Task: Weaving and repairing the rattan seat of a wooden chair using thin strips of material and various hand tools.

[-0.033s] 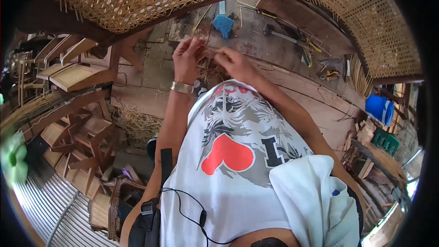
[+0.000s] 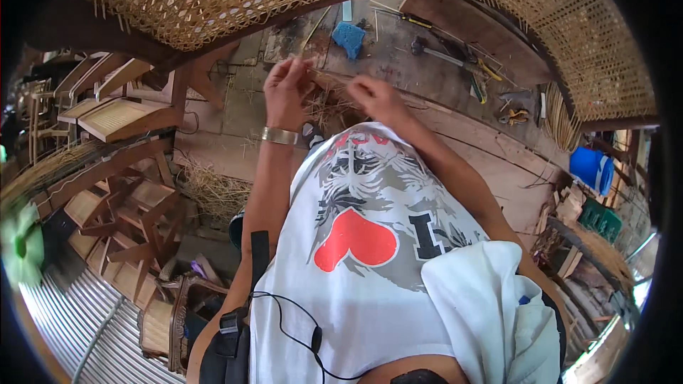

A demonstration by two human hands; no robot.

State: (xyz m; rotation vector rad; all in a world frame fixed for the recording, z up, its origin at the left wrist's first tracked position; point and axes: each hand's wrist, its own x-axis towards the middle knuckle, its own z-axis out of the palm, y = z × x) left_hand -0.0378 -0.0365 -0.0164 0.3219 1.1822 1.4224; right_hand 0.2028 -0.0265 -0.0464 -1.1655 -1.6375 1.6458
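My left hand [image 2: 287, 92], with a gold-coloured band [image 2: 280, 136] at its wrist, is closed in a pinch near the front edge of the wooden work surface [image 2: 388, 64]. A pale, thin strand [image 2: 315, 30] runs along the surface toward its fingertips; I cannot tell whether they grip it. Off to the right, my right hand [image 2: 377, 102] has its fingers curled together. Whatever is in it is too small or hidden to make out. Beyond both hands lies a blue sponge-like block [image 2: 348, 40]. Loose straw-like shavings [image 2: 331, 103] lie below and between the hands.
A woven cane panel [image 2: 284, 0] in a dark wooden frame arches over the far side. A hammer [image 2: 435, 52], orange-handled pliers [image 2: 512, 118] and a coil of cane [image 2: 560, 122] lie to the right. Wooden chair frames [image 2: 135, 217] crowd the left; a blue bucket [image 2: 592, 169] stands at right.
My hands have moved slightly apart: the left shifted a little leftward, the right a little to the right. The surrounding objects have stayed in place.
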